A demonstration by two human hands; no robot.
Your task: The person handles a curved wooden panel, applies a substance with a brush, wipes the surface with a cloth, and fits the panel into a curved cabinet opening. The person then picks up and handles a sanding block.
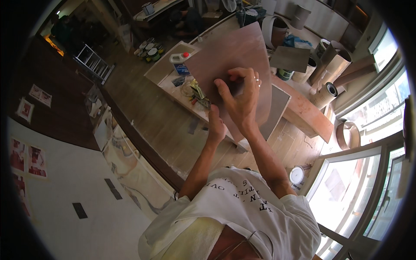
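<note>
A thin, flat brownish-pink sheet (247, 52) stands tilted up in front of me, slightly curved along its right edge. My left hand (216, 126) grips its lower left edge, thumb on the near side and the other fingers hidden behind. My right hand (243, 96), with a ring on one finger, is over the sheet's face. Its fingers are curled and apart from the thumb, with a dark patch or shadow between them. I see nothing held there, and cannot tell whether the fingertips touch the sheet.
Beyond the sheet is a low workbench (167, 83) with a white-and-blue jug (180, 63) and clutter. A wooden box-like beam (310, 113) lies to the right, near cans and rolled sheets (336, 58). A stepladder (92, 63) and a crouching person (190, 21) are farther back.
</note>
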